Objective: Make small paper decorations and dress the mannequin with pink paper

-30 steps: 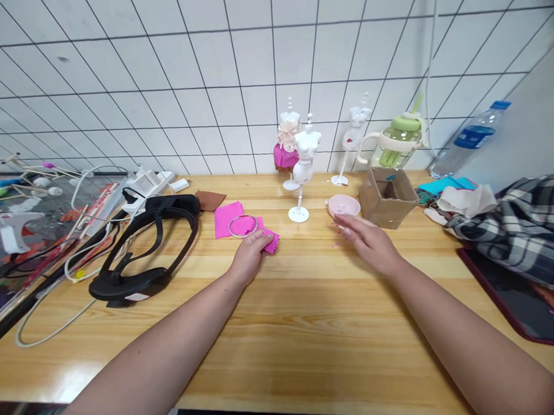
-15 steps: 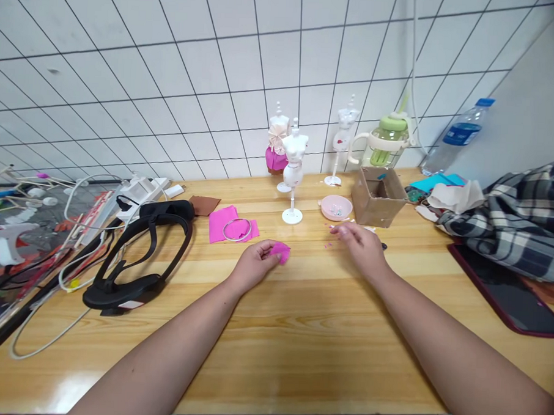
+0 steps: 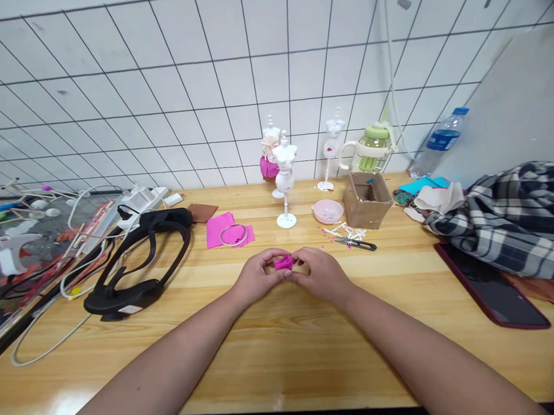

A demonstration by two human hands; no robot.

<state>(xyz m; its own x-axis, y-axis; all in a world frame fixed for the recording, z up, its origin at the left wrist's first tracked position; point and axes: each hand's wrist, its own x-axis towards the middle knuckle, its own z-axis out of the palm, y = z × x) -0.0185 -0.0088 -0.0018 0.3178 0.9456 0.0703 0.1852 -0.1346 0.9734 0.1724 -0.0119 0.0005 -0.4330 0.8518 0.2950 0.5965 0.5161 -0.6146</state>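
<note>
Between my hands, low over the wooden table, is a small piece of magenta crepe paper [image 3: 283, 263], gathered and cupped. My left hand [image 3: 259, 275] pinches its left side between thumb and fingers. From the other side my right hand [image 3: 322, 272] pinches its right edge, the fingertips of both hands nearly meeting. Behind them stands a bare white miniature mannequin [image 3: 285, 177] on a round base. More magenta paper [image 3: 216, 232] lies flat to the left with a metal ring [image 3: 233, 235] on it. Small black scissors [image 3: 361, 244] rest beyond my right hand among white and pink scraps.
A pink dish [image 3: 328, 211] of small beads and a cardboard box [image 3: 368, 202] stand at the back right, near a green-lidded bottle [image 3: 375, 147]. A black head strap [image 3: 141, 263] and cables lie left. A phone [image 3: 494, 287] and plaid cloth [image 3: 524, 212] lie right.
My right hand has come left from the scraps and scissors to the magenta paper in my left hand. The paper, flatter before, is now gathered. The view has shifted slightly.
</note>
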